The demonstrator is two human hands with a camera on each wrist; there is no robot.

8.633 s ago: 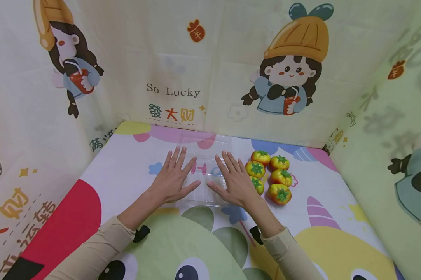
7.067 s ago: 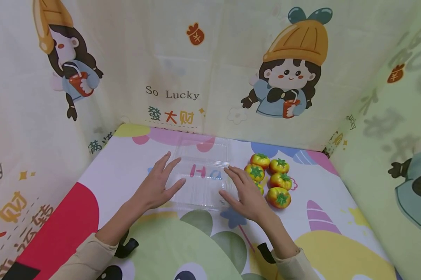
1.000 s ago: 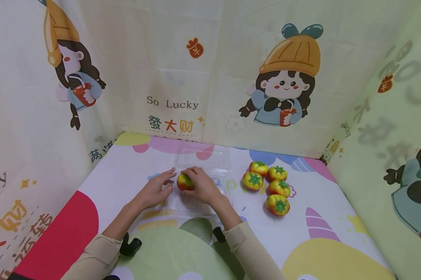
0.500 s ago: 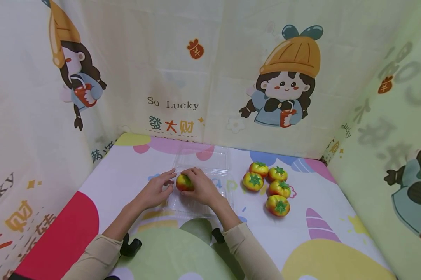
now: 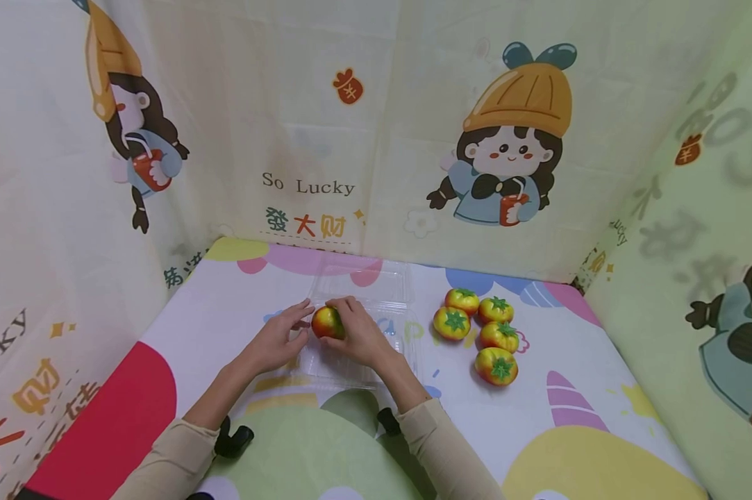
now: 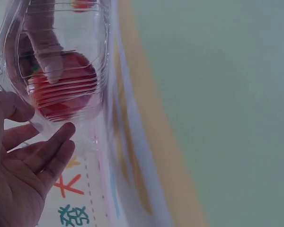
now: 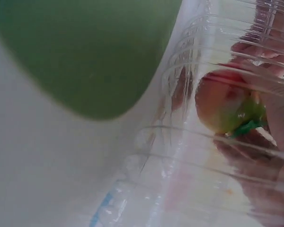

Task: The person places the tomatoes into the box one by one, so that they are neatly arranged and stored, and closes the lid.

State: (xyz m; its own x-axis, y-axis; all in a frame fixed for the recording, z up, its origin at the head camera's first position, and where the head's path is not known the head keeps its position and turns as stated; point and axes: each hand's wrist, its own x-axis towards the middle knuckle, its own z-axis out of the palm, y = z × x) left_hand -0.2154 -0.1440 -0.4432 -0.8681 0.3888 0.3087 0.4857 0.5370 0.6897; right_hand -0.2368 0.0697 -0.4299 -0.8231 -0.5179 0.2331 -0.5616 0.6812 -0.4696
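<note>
Cartoon-printed white cloth (image 5: 226, 333) carries an open, clear plastic clamshell box (image 5: 338, 371). Left hand (image 5: 280, 339) lies relaxed by its left rim; right hand (image 5: 362, 337) grips one round, red-yellow, green-topped fruit (image 5: 323, 323) inside, shifted slightly left, apparently still being positioned. Five matching fruits (image 5: 497, 337) lie nearer the cloth's right edge.

The person's left arm (image 5: 171, 455) and right arm (image 5: 449, 444) reach forward and slant inward, and from where I stand the hands face each other, near but apart. The left hand (image 5: 277, 340) is loose, its fingers (image 6: 51, 147) only slightly bent, the thumb (image 6: 20, 107) spread away from them. The right hand (image 5: 362, 335), back uppermost, has fingers and thumb curled in a holding grip.
</note>
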